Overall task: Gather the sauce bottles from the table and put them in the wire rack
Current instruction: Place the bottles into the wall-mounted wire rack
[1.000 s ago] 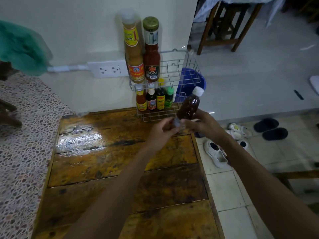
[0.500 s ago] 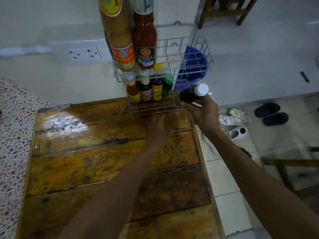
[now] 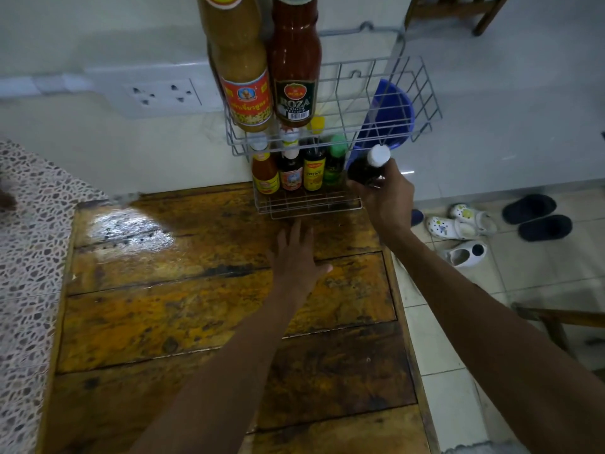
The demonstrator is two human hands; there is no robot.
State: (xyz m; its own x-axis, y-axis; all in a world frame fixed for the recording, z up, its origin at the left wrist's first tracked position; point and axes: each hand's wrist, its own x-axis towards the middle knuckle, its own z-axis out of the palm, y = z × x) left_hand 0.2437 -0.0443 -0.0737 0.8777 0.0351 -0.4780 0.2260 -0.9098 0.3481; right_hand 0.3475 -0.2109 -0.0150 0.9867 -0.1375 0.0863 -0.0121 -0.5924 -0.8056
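Note:
A two-tier wire rack stands at the far edge of the wooden table. Its upper tier holds a tall yellow sauce bottle and a red ketchup bottle. Several small bottles line the lower tier. My right hand grips a dark bottle with a white cap at the right end of the lower tier, beside the green-capped bottle. My left hand lies flat on the table just in front of the rack, fingers apart, holding nothing.
A wall socket sits left of the rack. A speckled stone counter borders the table's left side. On the tiled floor to the right lie white clogs and dark slippers. A blue bucket shows behind the rack.
My left hand let go of the dark bottle and dropped flat onto the table. My right hand carried the bottle forward and down to the lower tier's right end. The view moved closer.

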